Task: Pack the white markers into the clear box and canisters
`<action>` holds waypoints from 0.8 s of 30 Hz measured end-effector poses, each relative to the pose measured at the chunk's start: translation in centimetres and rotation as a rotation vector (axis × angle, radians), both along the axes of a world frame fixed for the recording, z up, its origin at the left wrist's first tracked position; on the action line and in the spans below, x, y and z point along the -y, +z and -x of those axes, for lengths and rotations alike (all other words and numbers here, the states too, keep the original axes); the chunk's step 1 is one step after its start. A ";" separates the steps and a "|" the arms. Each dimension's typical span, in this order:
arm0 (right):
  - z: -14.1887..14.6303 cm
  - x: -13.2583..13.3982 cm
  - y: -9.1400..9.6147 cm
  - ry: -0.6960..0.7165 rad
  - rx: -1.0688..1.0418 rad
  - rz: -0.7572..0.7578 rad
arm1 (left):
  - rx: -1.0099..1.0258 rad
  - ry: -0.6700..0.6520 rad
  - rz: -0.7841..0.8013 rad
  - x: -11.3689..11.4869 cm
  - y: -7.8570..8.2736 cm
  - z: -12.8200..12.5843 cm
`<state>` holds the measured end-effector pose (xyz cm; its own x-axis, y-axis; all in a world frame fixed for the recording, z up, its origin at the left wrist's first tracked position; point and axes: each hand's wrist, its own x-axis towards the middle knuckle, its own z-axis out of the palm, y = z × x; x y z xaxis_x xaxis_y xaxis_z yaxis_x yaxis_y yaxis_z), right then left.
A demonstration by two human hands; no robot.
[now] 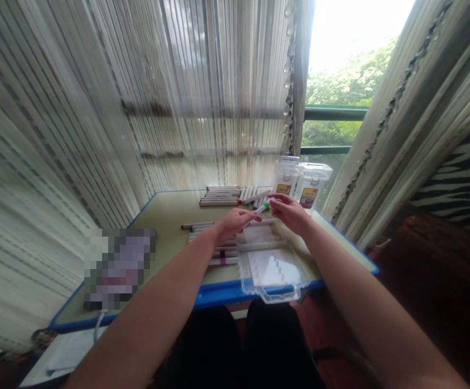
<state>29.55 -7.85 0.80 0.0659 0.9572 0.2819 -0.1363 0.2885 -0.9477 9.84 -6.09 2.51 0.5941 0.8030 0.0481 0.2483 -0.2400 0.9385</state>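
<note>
Loose markers, busy fingertips, a crowded table

Both hands are meeting over the middle of the table (165, 201). The left hand (237, 222) is pinching the lower end of a green-banded marker (261, 209); the right hand (289, 212) is closing its fingertips round the far end, beyond the green band. The marker is slanting in the air between them, above the hinge side of an open clear case (277, 265).

Risks, as judged: the grip is relying on fingertips alone, so a twist or uneven pull could be sending the marker down into the case or among the others. A red-tipped marker (256, 197) is lying just behind; whether the right fingers are touching it, I cannot tell. A stray knuckle could be rolling it.

The left wrist is hanging over a front row of markers (223, 254); dropping it could be scattering them. The case's handle is jutting past the blue edge, where a knee or forearm could be catching it. Two upright clear cases (313, 178) are standing near the right hand, looking easy to topple.
</note>
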 end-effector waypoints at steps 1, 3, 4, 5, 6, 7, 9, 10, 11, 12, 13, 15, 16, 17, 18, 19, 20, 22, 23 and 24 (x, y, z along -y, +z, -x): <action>0.0 0.0 0.0 0.006 -0.007 0.003 | -0.007 -0.005 0.009 0.0 0.0 0.1; 0.1 0.1 0.1 0.025 -0.031 0.013 | -0.012 -0.028 0.030 0.1 0.0 0.1; 0.2 0.2 0.1 0.035 -0.044 0.020 | -0.014 -0.041 0.041 0.1 -0.1 0.1; 0.2 0.3 0.2 0.045 -0.053 0.030 | -0.017 -0.055 0.053 0.2 -0.2 0.0; 0.3 0.3 0.3 0.053 -0.056 0.041 | -0.017 -0.069 0.066 0.2 -0.3 0.0; 0.4 0.4 0.3 0.058 -0.058 0.052 | -0.018 -0.081 0.080 0.3 -0.5 -0.1; 0.4 0.6 0.6 0.070 -0.063 0.060 | -0.011 -0.090 0.116 0.3 -0.6 -0.3; 0.4 0.7 0.7 0.072 -0.072 0.058 | 0.004 -0.085 0.133 0.3 -0.7 -0.4; 0.4 0.8 0.9 0.069 -0.081 0.054 | 0.030 -0.075 0.144 0.2 -0.6 -0.5; 0.4 0.9 1.0 0.062 -0.084 0.048 | 0.065 -0.058 0.147 0.2 -0.6 -0.5; 0.4 0.9 1.0 0.052 -0.076 0.044 | 0.104 -0.036 0.141 0.2 -0.4 -0.5; 0.4 0.9 1.0 0.042 -0.015 0.053 | 0.181 0.019 0.111 0.1 -0.2 -0.4; 0.5 0.9 1.0 0.051 0.032 0.062 | 0.209 0.044 0.098 0.1 0.0 -0.3; 0.6 0.9 0.8 0.066 0.083 0.070 | 0.230 0.066 0.090 0.0 0.1 -0.2; 0.7 0.9 0.7 0.085 0.132 0.077 | 0.246 0.082 0.085 0.0 0.1 -0.1; 0.9 0.9 0.6 0.100 0.171 0.079 | 0.258 0.092 0.082 -0.1 0.1 0.0; 1.0 0.9 0.5 0.107 0.198 0.077 | 0.265 0.097 0.082 -0.1 0.1 0.0; 1.1 0.8 0.2 0.099 0.217 0.065 | 0.268 0.093 0.086 -0.2 0.1 0.1; 1.1 0.7 0.2 0.090 0.214 0.059 | 0.268 0.085 0.095 -0.2 0.0 0.1; 1.0 0.6 0.1 0.083 0.208 0.056 | 0.271 0.082 0.107 -0.2 0.0 0.1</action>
